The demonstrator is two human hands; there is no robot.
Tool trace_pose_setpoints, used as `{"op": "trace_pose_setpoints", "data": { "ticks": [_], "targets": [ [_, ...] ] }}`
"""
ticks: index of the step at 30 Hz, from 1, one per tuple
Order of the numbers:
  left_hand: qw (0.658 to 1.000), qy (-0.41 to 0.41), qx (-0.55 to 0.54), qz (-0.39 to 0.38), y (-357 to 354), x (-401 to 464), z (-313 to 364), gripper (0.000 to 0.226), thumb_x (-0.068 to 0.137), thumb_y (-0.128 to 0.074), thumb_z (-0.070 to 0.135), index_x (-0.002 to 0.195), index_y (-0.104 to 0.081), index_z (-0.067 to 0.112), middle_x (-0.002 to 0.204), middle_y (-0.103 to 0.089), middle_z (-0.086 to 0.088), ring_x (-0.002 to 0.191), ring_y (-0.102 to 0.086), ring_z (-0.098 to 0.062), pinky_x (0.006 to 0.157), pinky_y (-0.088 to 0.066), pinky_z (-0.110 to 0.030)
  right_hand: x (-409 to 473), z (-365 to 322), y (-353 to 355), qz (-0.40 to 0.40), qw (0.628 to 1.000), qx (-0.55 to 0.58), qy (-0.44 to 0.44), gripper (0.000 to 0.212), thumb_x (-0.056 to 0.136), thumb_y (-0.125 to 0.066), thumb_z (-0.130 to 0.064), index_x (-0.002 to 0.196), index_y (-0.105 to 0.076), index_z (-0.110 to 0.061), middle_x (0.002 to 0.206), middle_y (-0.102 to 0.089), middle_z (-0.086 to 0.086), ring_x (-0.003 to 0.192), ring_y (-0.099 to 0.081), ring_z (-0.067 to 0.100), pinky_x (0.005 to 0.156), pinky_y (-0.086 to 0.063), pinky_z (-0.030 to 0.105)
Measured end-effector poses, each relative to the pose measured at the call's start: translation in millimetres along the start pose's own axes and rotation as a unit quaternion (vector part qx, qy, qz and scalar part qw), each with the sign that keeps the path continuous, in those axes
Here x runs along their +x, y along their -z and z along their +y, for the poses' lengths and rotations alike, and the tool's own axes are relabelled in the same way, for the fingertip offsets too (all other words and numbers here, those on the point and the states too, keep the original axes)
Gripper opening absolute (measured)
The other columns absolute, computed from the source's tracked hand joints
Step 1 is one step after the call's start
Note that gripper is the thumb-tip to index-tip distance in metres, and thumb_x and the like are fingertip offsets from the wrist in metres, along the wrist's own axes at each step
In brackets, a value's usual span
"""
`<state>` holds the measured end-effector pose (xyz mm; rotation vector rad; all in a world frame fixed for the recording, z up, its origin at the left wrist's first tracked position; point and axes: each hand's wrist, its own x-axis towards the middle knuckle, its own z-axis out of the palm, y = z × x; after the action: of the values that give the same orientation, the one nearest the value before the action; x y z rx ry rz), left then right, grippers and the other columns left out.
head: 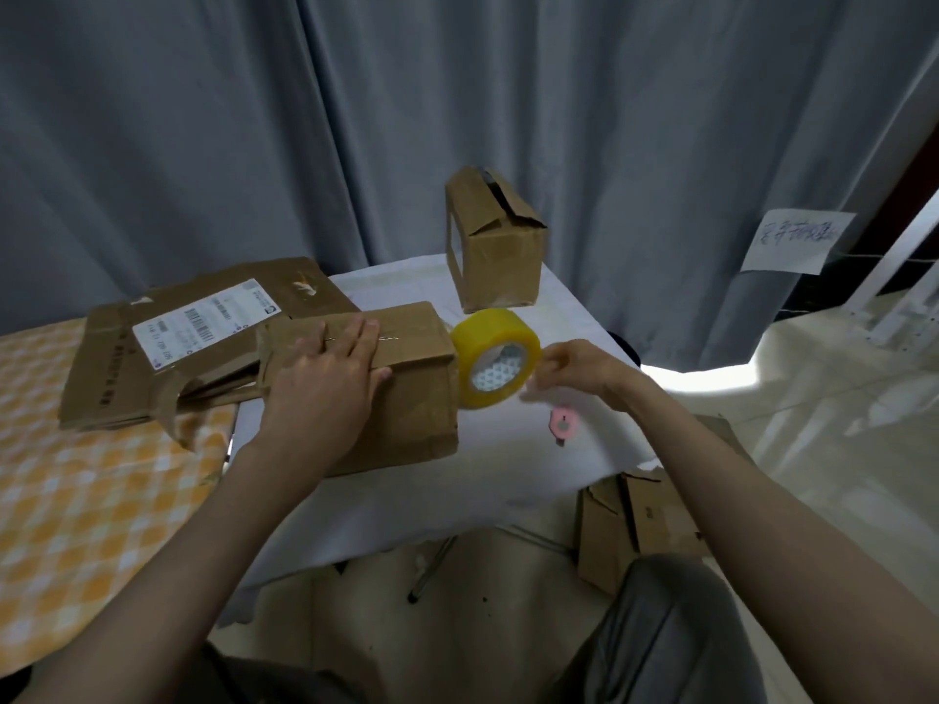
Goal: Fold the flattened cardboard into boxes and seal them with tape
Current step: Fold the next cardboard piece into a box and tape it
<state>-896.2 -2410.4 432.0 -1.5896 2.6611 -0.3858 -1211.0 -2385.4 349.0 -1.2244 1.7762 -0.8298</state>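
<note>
Two folded boxes [401, 388] [495, 246], one tape roll [495, 358].

Grey-blue curtains [355, 119] hang in heavy folds across the whole back of the room. In front of them stands a small table [508, 475] draped in a white cloth, with a thin metal leg [432, 566] showing beneath. To its left lies a surface covered in an orange and white checked cloth [91, 500]. The floor [838, 424] is pale glossy tile, with bright light glaring under the curtain hem at right. A handwritten paper note [795, 241] hangs beside a white frame [894, 261].
</note>
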Motion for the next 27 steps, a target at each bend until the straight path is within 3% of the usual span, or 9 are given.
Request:
{"op": "trace_pose_setpoints", "data": {
  "ticks": [4,7,10,12,15,17,21,24,27],
  "targets": [
    [0.999,0.02,-0.025,-0.019,14,3,5,0.069,0.099,-0.021,0.063,0.155,-0.025,0.023,0.158,-0.034,-0.004,0.14,-0.039,-0.033,0.102,-0.043,-0.05,-10,23,0,-0.022,0.97,-0.243,0.009,0.033,0.08,-0.079,-0.013,0.112,-0.075,-0.018,0.103,-0.066,-0.001,0.094,-0.059,0.013,0.069,-0.041,0.015],
    [0.995,-0.008,-0.081,0.052,21,19,6,0.058,0.1,-0.024,0.06,0.129,-0.053,0.019,0.13,-0.056,-0.006,0.111,-0.057,-0.028,0.081,-0.049,-0.042,-18,31,-10,0.019,0.965,-0.257,0.045,0.018,0.076,-0.081,-0.012,0.092,-0.076,-0.019,0.091,-0.066,-0.002,0.086,-0.059,0.014,0.064,-0.041,0.018],
    [0.983,-0.093,-0.127,0.09,23,47,7,0.035,0.101,-0.04,0.049,0.107,-0.055,0.018,0.11,-0.056,-0.003,0.094,-0.056,-0.02,0.076,-0.049,-0.035,-24,35,-10,0.009,0.972,-0.233,0.026,0.018,0.072,-0.084,-0.015,0.086,-0.072,-0.015,0.089,-0.067,0.0,0.083,-0.061,0.015,0.061,-0.043,0.019],
    [0.984,-0.133,-0.103,0.057,27,64,5,0.026,0.1,-0.046,0.044,0.11,-0.054,0.021,0.114,-0.059,-0.004,0.097,-0.055,-0.021,0.081,-0.049,-0.035,-29,36,-6,-0.003,0.976,-0.218,0.015,0.016,0.076,-0.084,-0.016,0.087,-0.073,-0.014,0.091,-0.068,0.001,0.08,-0.063,0.016,0.058,-0.045,0.017],
    [0.982,-0.182,-0.026,-0.03,26,82,-3,0.041,0.103,-0.039,0.037,0.144,-0.043,0.033,0.14,-0.051,-0.001,0.111,-0.05,-0.023,0.095,-0.043,-0.037,-39,26,0,0.034,0.987,-0.154,0.04,0.009,0.083,-0.078,-0.01,0.077,-0.073,-0.015,0.082,-0.07,-0.001,0.075,-0.067,0.017,0.055,-0.05,0.013],
    [0.977,-0.209,0.001,-0.052,26,88,-9,0.044,0.102,-0.038,0.036,0.145,-0.044,0.035,0.138,-0.052,0.001,0.106,-0.047,-0.018,0.093,-0.042,-0.034,-42,8,0,0.098,0.99,-0.064,0.072,0.006,0.085,-0.076,-0.014,0.082,-0.071,-0.011,0.082,-0.07,0.003,0.073,-0.067,0.016,0.056,-0.054,0.018],
    [0.965,-0.23,-0.112,-0.054,30,100,-10,0.029,0.094,-0.055,0.034,0.12,-0.066,0.026,0.131,-0.058,0.006,0.101,-0.048,-0.007,0.09,-0.041,-0.028,-35,-32,-14,0.213,0.963,0.087,0.138,0.019,0.089,-0.072,-0.021,0.092,-0.062,-0.005,0.07,-0.065,0.009,0.053,-0.062,0.016,0.048,-0.053,0.029],
    [0.96,-0.232,-0.148,-0.05,31,111,-6,0.016,0.093,-0.058,0.038,0.085,-0.065,0.027,0.115,-0.067,0.012,0.086,-0.056,-0.001,0.076,-0.044,-0.028,-26,-58,-34,0.21,0.948,0.178,0.158,0.019,0.09,-0.071,-0.017,0.094,-0.06,-0.001,0.065,-0.062,0.007,0.047,-0.061,0.011,0.046,-0.05,0.026],
    [0.957,-0.23,-0.17,-0.054,35,121,-3,0.029,0.094,-0.058,0.043,0.074,-0.061,0.023,0.087,-0.065,0.011,0.077,-0.058,-0.005,0.068,-0.046,-0.03,-16,-69,-54,0.189,0.935,0.256,0.157,0.017,0.092,-0.069,-0.016,0.098,-0.059,-0.004,0.082,-0.066,0.012,0.059,-0.07,0.018,0.056,-0.059,0.032]
  ]
}}
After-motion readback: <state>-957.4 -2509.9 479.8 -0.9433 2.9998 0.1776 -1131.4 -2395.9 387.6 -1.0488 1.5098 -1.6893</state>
